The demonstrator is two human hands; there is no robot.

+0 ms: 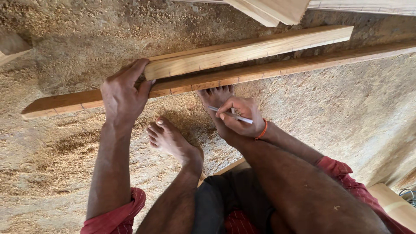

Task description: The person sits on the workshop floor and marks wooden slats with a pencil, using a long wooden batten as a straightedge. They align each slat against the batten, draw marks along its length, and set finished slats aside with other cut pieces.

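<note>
A short, pale wooden batten [247,52] is laid lengthwise on a longer, darker wooden strip [86,100] marked with cross lines, both slanting across the sawdust-covered floor, while a slim white pen [229,114] is held nearly level just below the strip's near edge.

Warm, even daylight; soft shadow under feet on sawdust floor [65,164]; sharp centre, slight wide-angle stretch at edges.

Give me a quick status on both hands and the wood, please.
Left hand gripping the end of the upper wooden strip. Right hand holding a pen, beside the longer strip. Both strips on sawdust floor; bare feet close by.
</note>
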